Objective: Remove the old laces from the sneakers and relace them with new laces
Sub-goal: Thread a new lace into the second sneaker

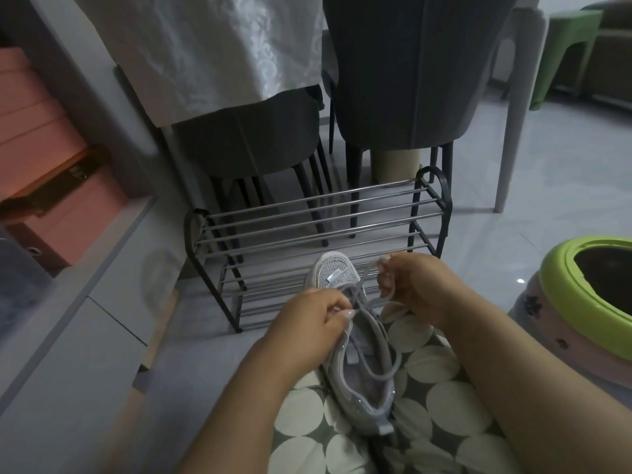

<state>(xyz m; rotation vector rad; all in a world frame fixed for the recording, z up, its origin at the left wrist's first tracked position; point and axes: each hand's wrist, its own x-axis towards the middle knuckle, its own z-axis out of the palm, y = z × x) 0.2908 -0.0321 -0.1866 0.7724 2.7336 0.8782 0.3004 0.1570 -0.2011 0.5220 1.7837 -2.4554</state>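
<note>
The left hand (313, 319) pinches the grey lace (371, 331) at the eyelets; the right hand (415, 285) grips its raised end. The sneaker (355, 371) lies on the person's spotted lap. Lacing looks only partly done, new or old unclear. The shoe rack (318, 217) stands close ahead, a green-rimmed tub (561, 278) to the right.

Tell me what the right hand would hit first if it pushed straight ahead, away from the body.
Probably the metal shoe rack: the right hand, pinching the lace, sits just before its lower rails. Depth is uncertain; it may pass above them.
</note>
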